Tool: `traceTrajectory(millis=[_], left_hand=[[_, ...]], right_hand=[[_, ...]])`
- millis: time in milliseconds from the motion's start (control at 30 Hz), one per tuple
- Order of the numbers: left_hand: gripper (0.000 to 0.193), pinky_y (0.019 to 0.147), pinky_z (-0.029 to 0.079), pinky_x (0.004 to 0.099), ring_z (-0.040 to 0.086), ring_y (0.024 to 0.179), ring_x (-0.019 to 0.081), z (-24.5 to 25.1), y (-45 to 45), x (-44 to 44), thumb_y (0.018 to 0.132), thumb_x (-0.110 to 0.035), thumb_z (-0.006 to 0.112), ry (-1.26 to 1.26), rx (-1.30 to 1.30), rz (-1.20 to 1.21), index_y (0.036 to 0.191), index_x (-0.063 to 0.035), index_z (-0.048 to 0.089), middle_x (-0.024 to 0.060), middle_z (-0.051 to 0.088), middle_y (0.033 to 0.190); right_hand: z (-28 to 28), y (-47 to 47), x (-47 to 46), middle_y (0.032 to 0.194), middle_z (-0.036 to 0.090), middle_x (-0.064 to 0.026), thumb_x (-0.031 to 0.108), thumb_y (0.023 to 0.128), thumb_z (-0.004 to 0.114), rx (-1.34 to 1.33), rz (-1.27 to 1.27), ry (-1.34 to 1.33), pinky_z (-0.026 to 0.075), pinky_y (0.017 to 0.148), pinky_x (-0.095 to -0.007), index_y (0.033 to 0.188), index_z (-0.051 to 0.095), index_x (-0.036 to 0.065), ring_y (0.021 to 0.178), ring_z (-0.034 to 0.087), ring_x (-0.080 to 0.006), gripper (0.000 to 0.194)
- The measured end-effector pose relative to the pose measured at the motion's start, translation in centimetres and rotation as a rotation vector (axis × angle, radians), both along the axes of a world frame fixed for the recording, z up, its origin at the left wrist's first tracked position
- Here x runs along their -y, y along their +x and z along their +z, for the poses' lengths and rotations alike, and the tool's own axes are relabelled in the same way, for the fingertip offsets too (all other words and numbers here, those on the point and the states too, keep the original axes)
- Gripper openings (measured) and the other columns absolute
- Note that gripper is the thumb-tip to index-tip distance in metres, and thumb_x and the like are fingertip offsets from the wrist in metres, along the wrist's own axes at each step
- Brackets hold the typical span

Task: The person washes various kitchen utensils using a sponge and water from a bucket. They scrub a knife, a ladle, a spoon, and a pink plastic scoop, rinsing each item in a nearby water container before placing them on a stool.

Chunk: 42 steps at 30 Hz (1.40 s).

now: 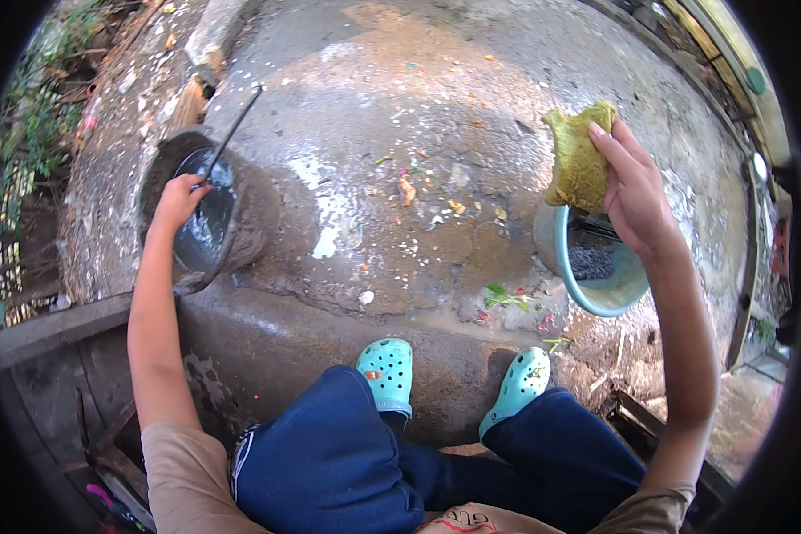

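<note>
My left hand (181,200) pinches a thin dark rod (237,127) that stands slanted in a grey bucket (250,217) of water on the left. The rod's lower end is hidden in the bucket. On the right, my right hand (631,177) holds up a yellow-green sponge or cloth (579,157) with a rough, worn surface. Beneath that hand is a light blue plastic pail (599,308), tilted in view, with a dark scouring-like mass (591,260) and some dark, thin items inside. The two hands are far apart.
Wet concrete ground (440,240) with scattered food scraps and puddles lies between the containers. A green sprig (506,297) lies near the pail. My feet, in turquoise clogs (388,374), rest on a concrete ledge. Shrubs (27,153) grow at the far left; a wooden beam (60,327) runs at lower left.
</note>
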<state>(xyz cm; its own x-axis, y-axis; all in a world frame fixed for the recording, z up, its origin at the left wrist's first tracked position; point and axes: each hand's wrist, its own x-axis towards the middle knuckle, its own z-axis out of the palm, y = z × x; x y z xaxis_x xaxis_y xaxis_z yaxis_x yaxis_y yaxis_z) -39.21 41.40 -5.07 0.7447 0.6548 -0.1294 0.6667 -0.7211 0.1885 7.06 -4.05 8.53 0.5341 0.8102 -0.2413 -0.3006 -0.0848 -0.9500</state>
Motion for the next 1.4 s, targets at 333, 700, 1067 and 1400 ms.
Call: traceTrajectory(millis=[333, 700, 1067, 1400], left_hand=[[0.027, 0.065, 0.047, 0.0268, 0.063, 0.084, 0.0112, 8.5, 1.2, -1.3, 0.098, -0.025, 0.06, 0.003, 0.217, 0.252, 0.111, -0.0016, 0.063, 0.0044, 0.067, 0.095], [0.04, 0.096, 0.054, 0.0356, 0.057, 0.117, 0.0232, 12.8, 1.9, 0.3, 0.102, -0.026, 0.054, -0.236, 0.784, 0.451, 0.132, 0.0002, 0.053, 0.0114, 0.054, 0.132], [0.04, 0.096, 0.054, 0.0342, 0.063, 0.107, 0.0229, 16.8, 2.2, 5.1, 0.104, -0.029, 0.047, -0.307, 0.933, 0.514, 0.127, 0.0035, 0.051, 0.0159, 0.057, 0.127], [0.038, 0.098, 0.054, 0.0349, 0.064, 0.106, 0.0209, 18.0, 1.9, 5.7, 0.105, -0.025, 0.045, -0.389, 0.949, 0.464, 0.13, 0.0039, 0.05, 0.0175, 0.057, 0.128]], right_hand=[[0.0, 8.6, 9.4, 0.097, 0.066, -0.0153, 0.023, 0.098, 0.055, 0.461, 0.19, -0.713, 0.054, 0.069, -0.0304, 0.134, 0.04, 0.002, 0.082, 0.067, -0.0158, 0.044], [-21.5, 3.4, 11.1, 0.088, 0.064, -0.0317, 0.019, 0.092, 0.056, 0.85, 0.355, -0.772, 0.049, 0.081, -0.054, 0.113, 0.039, -0.003, 0.089, 0.064, -0.0474, 0.034], [-21.1, 4.4, 10.2, 0.099, 0.062, -0.0334, 0.015, 0.087, 0.057, 0.785, 0.453, -0.754, 0.047, 0.087, -0.0536, 0.11, 0.042, -0.001, 0.097, 0.061, -0.0486, 0.032], [-20.1, 4.4, 10.8, 0.105, 0.063, -0.0318, 0.037, 0.097, 0.044, 0.712, 0.358, -0.729, 0.046, 0.093, -0.048, 0.11, 0.059, -0.004, 0.102, 0.06, -0.0472, 0.046]])
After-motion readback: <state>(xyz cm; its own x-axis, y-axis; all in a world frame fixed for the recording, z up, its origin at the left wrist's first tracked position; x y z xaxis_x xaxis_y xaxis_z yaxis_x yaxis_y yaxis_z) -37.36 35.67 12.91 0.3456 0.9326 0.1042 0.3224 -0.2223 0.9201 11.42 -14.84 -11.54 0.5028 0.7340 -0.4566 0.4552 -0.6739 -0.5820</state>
